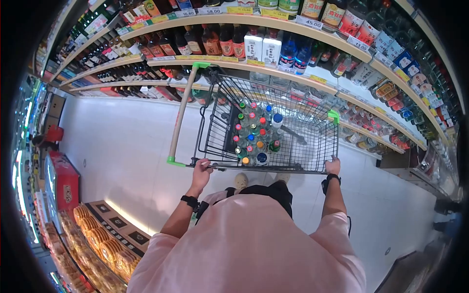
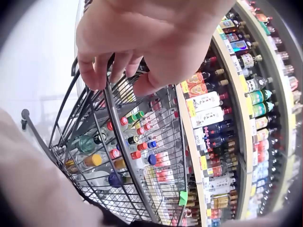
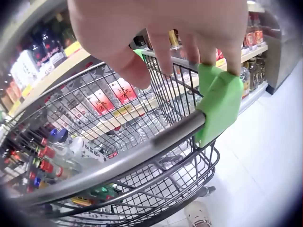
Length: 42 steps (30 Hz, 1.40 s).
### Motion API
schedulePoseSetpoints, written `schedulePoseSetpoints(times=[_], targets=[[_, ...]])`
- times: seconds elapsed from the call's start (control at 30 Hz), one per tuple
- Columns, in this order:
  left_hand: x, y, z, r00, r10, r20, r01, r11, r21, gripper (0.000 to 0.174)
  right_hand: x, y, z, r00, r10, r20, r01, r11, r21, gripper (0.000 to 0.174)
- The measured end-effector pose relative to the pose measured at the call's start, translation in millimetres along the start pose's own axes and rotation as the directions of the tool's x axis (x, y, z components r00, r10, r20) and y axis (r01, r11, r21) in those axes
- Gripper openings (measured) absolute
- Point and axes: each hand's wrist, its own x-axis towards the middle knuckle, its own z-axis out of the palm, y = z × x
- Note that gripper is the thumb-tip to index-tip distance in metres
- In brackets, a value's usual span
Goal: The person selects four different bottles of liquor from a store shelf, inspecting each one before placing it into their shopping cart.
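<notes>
A wire shopping cart [image 1: 312, 146] stands sideways before the person, with many clear bottles [image 1: 254, 132] with coloured caps upright at its handle end. The left hand [image 1: 201, 173] grips the near rim beside the handle end; in the left wrist view the fingers of the left hand [image 2: 137, 42] curl over the dark rim [image 2: 116, 118]. At the opposite end is the right hand [image 1: 332, 166]. In the right wrist view, the right hand [image 3: 161, 33] lays its fairly straight fingers against the green corner cap [image 3: 220, 104], thumb apart on the inner side.
Shelves of bottles [image 1: 210, 39] curve along the far side, close behind the cart. Packaged food [image 1: 102, 239] is stacked at lower left, near a red cooler [image 1: 66, 183]. The person's shoes [image 1: 241, 180] stand on pale floor [image 1: 122, 132] just below the cart's near side.
</notes>
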Motion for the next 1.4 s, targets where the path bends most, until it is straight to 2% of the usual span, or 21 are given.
schedulePoseSetpoints(times=[0.03,0.1,0.13,0.23,0.27,0.33,0.4,0.47,0.57,0.6,0.67,0.73,0.8,0.93,0.97,1.07,1.13,1.2,1.27,1.33,1.4], targets=[[8.0,-14.0,-9.4,0.998,0.043,0.046,-0.044,0.999,0.004,0.051,0.9,2.8,11.2,0.998,-0.034,-0.047,0.031,0.998,-0.053,0.060],[5.9,-0.1,-13.2,0.996,-0.041,0.074,0.043,0.999,-0.027,0.052,7.9,8.2,26.1,0.992,-0.073,-0.100,0.059,0.988,-0.143,0.070],[4.0,4.9,-17.5,0.993,-0.088,0.085,0.091,0.995,-0.037,0.052,14.5,9.1,25.8,0.998,-0.034,-0.060,0.029,0.997,-0.074,0.072],[8.2,-4.0,-30.2,0.993,-0.050,0.110,0.054,0.998,-0.038,0.050,17.0,6.8,24.0,0.994,0.085,0.064,-0.090,0.992,0.085,0.077],[14.3,-5.8,-34.4,0.992,-0.027,0.121,0.032,0.999,-0.041,0.049,16.6,1.9,21.3,0.990,0.085,0.113,-0.095,0.992,0.082,0.076],[26.3,-15.5,-44.0,0.992,0.029,0.126,-0.019,0.997,-0.077,0.049,9.1,-6.8,22.7,0.994,0.064,0.091,-0.066,0.997,0.026,0.076],[30.6,-22.4,-46.8,0.993,0.051,0.110,-0.042,0.996,-0.082,0.048,16.3,4.2,42.7,0.997,-0.036,0.068,0.042,0.994,-0.100,0.069],[30.4,-14.7,-51.1,0.996,0.053,0.067,-0.051,0.998,-0.040,0.046,3.2,-23.6,26.8,0.976,0.022,0.215,0.000,0.995,-0.103,0.062],[33.0,-10.5,-61.6,0.997,0.052,0.053,-0.049,0.997,-0.066,0.042,-2.5,-40.9,25.2,0.971,0.064,0.230,-0.045,0.995,-0.085,0.062],[36.9,-9.8,-65.8,0.997,0.052,0.058,-0.048,0.996,-0.075,0.042,-3.4,-44.5,26.4,0.972,0.028,0.231,-0.002,0.993,-0.114,0.060],[42.0,-11.0,-72.5,0.999,0.045,0.018,-0.043,0.996,-0.079,0.039,-3.9,-53.5,28.3,0.960,0.056,0.275,-0.023,0.992,-0.122,0.056],[45.2,-9.0,-76.7,0.999,0.030,-0.024,-0.031,0.998,-0.060,0.037,9.1,-58.9,45.9,0.917,0.089,0.388,0.064,0.929,-0.365,0.050],[47.6,-8.5,-80.0,0.998,0.030,-0.054,-0.034,0.997,-0.067,0.036,33.0,-32.4,89.0,0.912,0.065,0.406,0.104,0.919,-0.380,0.047],[63.3,-12.7,-97.4,0.996,0.034,-0.084,-0.041,0.995,-0.094,0.036,12.3,-65.6,90.9,0.927,0.121,0.356,0.042,0.908,-0.417,0.050],[66.5,-14.8,-102.6,0.995,0.033,-0.089,-0.041,0.995,-0.087,0.036,17.5,-61.7,97.5,0.913,0.081,0.400,0.102,0.904,-0.415,0.050],[65.2,-11.1,-102.0,0.993,0.044,-0.112,-0.053,0.996,-0.072,0.029,22.4,-64.1,101.8,0.885,0.085,0.459,0.140,0.890,-0.433,0.049],[72.9,-16.8,-110.7,0.992,0.063,-0.112,-0.068,0.997,-0.037,0.026,-3.5,-99.4,67.0,0.889,0.071,0.453,0.129,0.909,-0.397,0.046],[71.4,-14.5,-107.5,0.987,0.082,-0.141,-0.093,0.993,-0.074,0.024,-4.8,-112.8,57.3,0.858,0.060,0.511,0.174,0.901,-0.397,0.044],[75.3,-22.4,-110.9,0.984,0.105,-0.143,-0.121,0.987,-0.108,0.025,-6.0,-119.8,55.8,0.868,0.082,0.489,0.145,0.901,-0.409,0.046],[76.4,-14.9,-110.2,0.987,0.052,-0.152,-0.062,0.996,-0.065,0.026,-17.4,-143.1,41.2,0.875,0.119,0.468,0.091,0.911,-0.402,0.045],[72.4,-5.2,-107.3,0.985,-0.015,-0.174,0.015,1.000,-0.002,0.028,0.9,-121.8,70.6,0.890,-0.018,0.456,0.198,0.917,-0.348,0.041]])
